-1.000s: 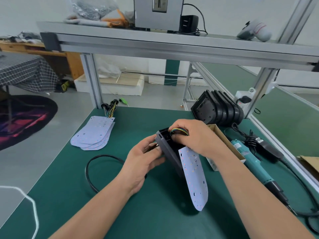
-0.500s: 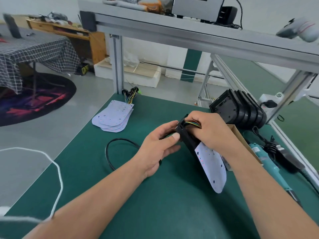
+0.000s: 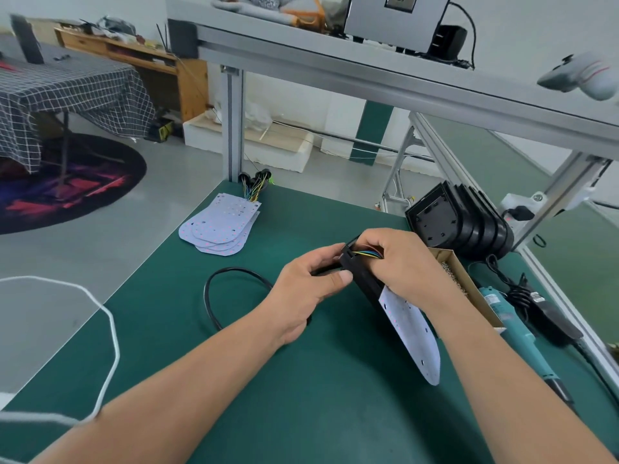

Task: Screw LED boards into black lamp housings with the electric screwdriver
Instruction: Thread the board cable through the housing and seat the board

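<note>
Where the mat point(image 3: 335, 403) meets the far-left frame post, the spare boards point(image 3: 219, 227) are stacked flat with their leads pointing away. They are judged to be stock, laid within reach but well apart from the work. Nearer, a black cable point(image 3: 231, 269) is looped loosely on the mat and runs under the left hand point(image 3: 301, 293).

The left hand is closed on the housing point(image 3: 363, 279): the thumb is pressed to its side wall and the fingers are curled behind, at the end where the cable seems to enter. The housing is held tilted on edge, off the mat — probably so the open cavity faces right. The right hand point(image 3: 405, 262) is curled over the housing's upper end, fingertips tucked in at the coloured wires point(image 3: 368, 253). Below it the board point(image 3: 415, 339) hangs out of the housing, not yet seated.

Step judged in hand: wires are being dressed before the board is laid in; no screw has been driven.

Just right of the right forearm, the box point(image 3: 472, 289) of screws is set. Behind it the empty housings point(image 3: 469, 222) are stood in a row. The screwdriver point(image 3: 516, 336) lies untouched beside the box — placed for a right-hand pickup.
</note>
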Tool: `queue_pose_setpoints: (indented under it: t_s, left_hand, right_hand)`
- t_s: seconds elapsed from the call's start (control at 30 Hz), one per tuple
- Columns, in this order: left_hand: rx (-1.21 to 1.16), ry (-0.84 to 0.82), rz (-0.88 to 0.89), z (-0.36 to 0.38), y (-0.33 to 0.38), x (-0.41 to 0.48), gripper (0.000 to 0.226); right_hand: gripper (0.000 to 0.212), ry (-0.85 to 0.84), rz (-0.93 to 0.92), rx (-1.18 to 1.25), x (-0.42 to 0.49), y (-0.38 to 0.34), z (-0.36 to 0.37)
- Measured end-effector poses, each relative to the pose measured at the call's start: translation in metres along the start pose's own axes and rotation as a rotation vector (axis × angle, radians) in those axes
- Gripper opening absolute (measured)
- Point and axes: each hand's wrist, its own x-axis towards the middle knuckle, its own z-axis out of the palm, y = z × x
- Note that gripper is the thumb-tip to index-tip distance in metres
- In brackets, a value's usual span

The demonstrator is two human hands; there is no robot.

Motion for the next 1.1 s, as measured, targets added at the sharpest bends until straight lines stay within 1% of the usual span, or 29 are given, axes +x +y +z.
queue_pose_setpoints:
  t_s: [0.13, 0.27, 0.33, 0.37, 0.43, 0.47, 0.63, 0.7, 0.83, 0.9, 0.97, 1.1]
  left_hand:
    - [0.040, 0.004, -0.008, -0.001, 0.000, -0.001, 0.041]
    - [0.043, 0.003, -0.005, -0.002, -0.001, -0.002, 0.041]
    - [0.049, 0.011, -0.004, -0.002, -0.001, -0.002, 0.039]
    - [0.049, 0.019, -0.009, -0.003, -0.002, -0.001, 0.037]
    - [0.052, 0.032, -0.016, -0.003, -0.003, -0.001, 0.034]
    - [0.057, 0.032, -0.020, -0.003, -0.004, -0.001, 0.034]
    - [0.072, 0.004, -0.035, -0.003, -0.005, 0.000, 0.039]
    - [0.081, 0.003, -0.044, -0.003, -0.004, 0.000, 0.040]
    - [0.062, -0.026, -0.061, -0.002, -0.002, 0.000, 0.041]
    - [0.019, -0.061, -0.083, -0.001, -0.002, 0.000, 0.044]
    - [0.000, -0.056, -0.099, 0.000, -0.001, 0.000, 0.050]
    - [0.006, -0.034, -0.078, 0.000, -0.002, 0.000, 0.041]
  right_hand:
    - [0.008, 0.045, 0.022, -0.045, -0.003, -0.001, 0.002]
    - [0.012, 0.076, 0.060, -0.032, -0.004, -0.002, 0.002]
    - [0.009, 0.042, 0.065, -0.033, -0.003, 0.000, 0.002]
    - [0.012, 0.005, 0.052, -0.013, -0.003, 0.000, 0.000]
    - [0.028, -0.079, 0.010, 0.041, -0.005, 0.001, -0.007]
    - [0.031, -0.098, 0.006, 0.057, -0.006, 0.001, -0.009]
    - [0.011, -0.032, 0.061, 0.026, -0.002, 0.006, -0.005]
    - [0.009, -0.006, 0.085, 0.014, 0.000, 0.005, -0.001]
    - [0.014, 0.048, 0.144, 0.071, 0.000, 0.007, 0.005]
    - [0.016, 0.055, 0.164, 0.116, 0.000, 0.009, 0.007]
    - [0.017, 0.056, 0.176, 0.141, 0.000, 0.011, 0.007]
    - [0.020, 0.051, 0.194, 0.165, -0.001, 0.013, 0.011]
